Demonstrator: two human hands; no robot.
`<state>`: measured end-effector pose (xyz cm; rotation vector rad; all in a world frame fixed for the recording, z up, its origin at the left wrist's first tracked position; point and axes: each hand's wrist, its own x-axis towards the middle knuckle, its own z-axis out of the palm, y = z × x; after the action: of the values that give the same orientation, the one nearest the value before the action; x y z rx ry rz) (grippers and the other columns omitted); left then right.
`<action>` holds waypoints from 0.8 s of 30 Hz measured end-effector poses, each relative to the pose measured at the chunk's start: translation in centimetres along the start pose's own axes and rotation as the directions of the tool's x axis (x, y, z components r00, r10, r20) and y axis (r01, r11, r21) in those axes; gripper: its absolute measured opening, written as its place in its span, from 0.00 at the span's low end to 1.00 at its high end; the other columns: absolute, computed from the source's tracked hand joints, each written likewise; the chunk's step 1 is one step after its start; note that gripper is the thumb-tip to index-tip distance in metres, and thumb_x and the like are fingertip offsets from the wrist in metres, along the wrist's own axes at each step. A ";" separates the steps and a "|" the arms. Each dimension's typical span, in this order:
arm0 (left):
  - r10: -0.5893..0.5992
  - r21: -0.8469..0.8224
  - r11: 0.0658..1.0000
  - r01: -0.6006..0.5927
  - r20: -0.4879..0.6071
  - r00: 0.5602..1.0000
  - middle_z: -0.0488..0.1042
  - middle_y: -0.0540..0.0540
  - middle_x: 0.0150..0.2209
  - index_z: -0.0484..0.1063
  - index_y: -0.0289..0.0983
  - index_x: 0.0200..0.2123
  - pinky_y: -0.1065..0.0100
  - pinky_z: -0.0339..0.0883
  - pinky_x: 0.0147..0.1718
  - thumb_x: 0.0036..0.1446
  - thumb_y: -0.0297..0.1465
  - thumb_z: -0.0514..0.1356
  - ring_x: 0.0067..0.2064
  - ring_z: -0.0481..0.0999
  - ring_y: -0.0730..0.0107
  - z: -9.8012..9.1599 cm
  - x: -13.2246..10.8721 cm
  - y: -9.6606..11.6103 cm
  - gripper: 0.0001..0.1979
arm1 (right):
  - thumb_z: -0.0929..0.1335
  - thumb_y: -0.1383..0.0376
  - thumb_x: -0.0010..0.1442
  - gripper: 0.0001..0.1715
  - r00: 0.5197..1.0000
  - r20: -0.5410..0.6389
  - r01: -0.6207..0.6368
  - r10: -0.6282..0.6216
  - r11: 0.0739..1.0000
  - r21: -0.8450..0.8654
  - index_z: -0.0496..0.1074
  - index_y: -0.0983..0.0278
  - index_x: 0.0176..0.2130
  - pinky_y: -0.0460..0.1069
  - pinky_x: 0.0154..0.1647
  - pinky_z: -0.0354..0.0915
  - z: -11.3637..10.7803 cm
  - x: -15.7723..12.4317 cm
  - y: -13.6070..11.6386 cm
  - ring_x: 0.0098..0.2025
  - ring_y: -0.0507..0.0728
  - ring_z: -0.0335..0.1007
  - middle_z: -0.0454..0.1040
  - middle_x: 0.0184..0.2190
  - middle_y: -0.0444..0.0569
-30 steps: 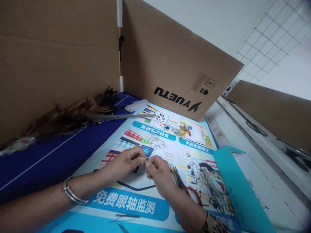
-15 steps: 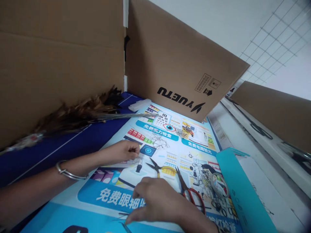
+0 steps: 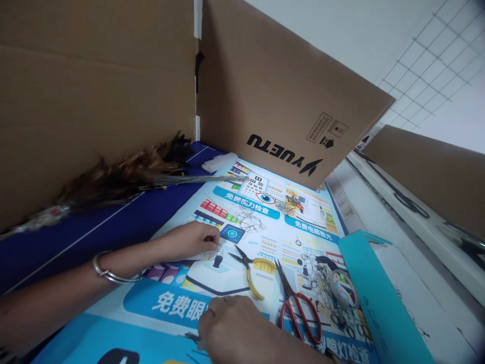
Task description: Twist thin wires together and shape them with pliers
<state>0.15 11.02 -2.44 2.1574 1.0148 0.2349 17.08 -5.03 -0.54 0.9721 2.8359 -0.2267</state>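
My left hand is closed in a pinch over the printed sheet. Whatever its fingertips hold is too small to make out. Nearer to me, my right hand has its fingers curled in and pointing down to the sheet, hiding what they may grip. Thin dark slivers show just left of it. Beyond that hand lie pliers with yellow handles, jaws apart. Red-handled scissors rest to their right, close to my right forearm.
Tangled wire pieces and rings lie on the right, beside a teal box. A wire bundle sits farther back. Brown feathers and long thin rods lie at the left. Cardboard panels stand behind.
My right hand has drawn slightly back and toward me, and its spread fingers have curled in. More of the pliers and scissors handles shows. My left hand has hardly moved.
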 end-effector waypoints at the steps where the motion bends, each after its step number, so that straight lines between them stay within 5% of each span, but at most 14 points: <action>1: 0.006 0.013 1.000 -0.006 0.004 1.000 0.78 0.52 0.28 0.77 0.40 0.30 0.72 0.57 0.29 0.53 0.34 0.57 0.32 0.74 0.67 0.0 0.0 0.0 0.09 | 0.70 0.60 0.58 0.10 1.000 -0.001 0.003 -0.003 1.000 -0.006 0.70 0.65 0.34 0.49 0.18 0.53 0.1 0.0 0.0 0.27 0.56 0.67 0.73 0.29 0.49; 8: 0.002 0.106 0.994 -0.004 0.020 1.000 0.78 0.51 0.29 0.77 0.41 0.33 0.71 0.55 0.26 0.54 0.35 0.56 0.30 0.74 0.67 -0.3 -0.5 0.7 0.10 | 0.71 0.66 0.55 0.08 0.997 -0.036 0.073 -0.075 0.996 -0.052 0.67 0.65 0.32 0.49 0.17 0.48 0.0 -0.1 -0.4 0.29 0.56 0.66 0.71 0.27 0.48; 24: 0.044 0.071 0.997 -0.043 -0.024 0.999 0.76 0.51 0.28 0.73 0.39 0.31 0.70 0.55 0.29 0.58 0.36 0.53 0.31 0.73 0.65 -1.3 -0.5 1.1 0.11 | 0.73 0.63 0.55 0.11 0.999 0.041 0.023 -0.022 1.000 -0.015 0.69 0.64 0.28 0.49 0.14 0.45 -2.0 -0.6 -0.9 0.26 0.54 0.64 0.71 0.26 0.49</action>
<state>-0.11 10.88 -0.64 2.2475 1.0049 0.2510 16.83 -5.67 1.56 0.9224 2.8088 -0.2238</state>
